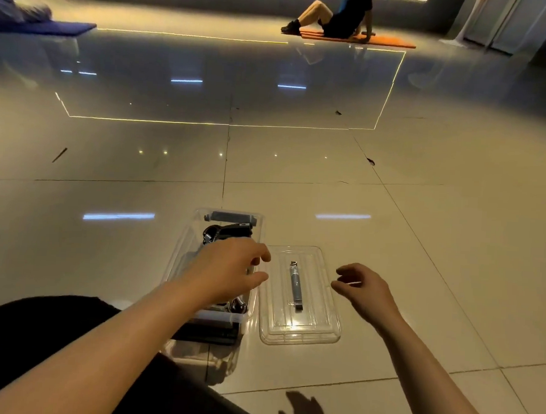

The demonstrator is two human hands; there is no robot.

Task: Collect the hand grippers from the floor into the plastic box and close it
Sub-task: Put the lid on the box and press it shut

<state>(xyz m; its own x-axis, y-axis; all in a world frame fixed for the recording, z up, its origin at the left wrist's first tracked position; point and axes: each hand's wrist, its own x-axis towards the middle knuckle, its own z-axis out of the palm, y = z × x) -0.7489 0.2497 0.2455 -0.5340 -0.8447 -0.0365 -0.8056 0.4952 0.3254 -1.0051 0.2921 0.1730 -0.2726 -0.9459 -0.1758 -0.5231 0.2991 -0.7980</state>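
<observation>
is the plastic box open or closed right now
Open. The box has no lid on it; the clear lid lies flat on the floor beside it, to its right.

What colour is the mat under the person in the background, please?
Orange mat, clearest in the head view.

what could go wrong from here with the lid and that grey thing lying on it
1. A grey handle piece lies on the clear lid. If the lid is lifted as it is, the piece may slide off onto the floor.
2. The hand grippers in the plastic box look piled high, so the lid might not seat flat.
3. Left hand and right hand hover empty; a one-sided grab could tilt the lid.
</observation>
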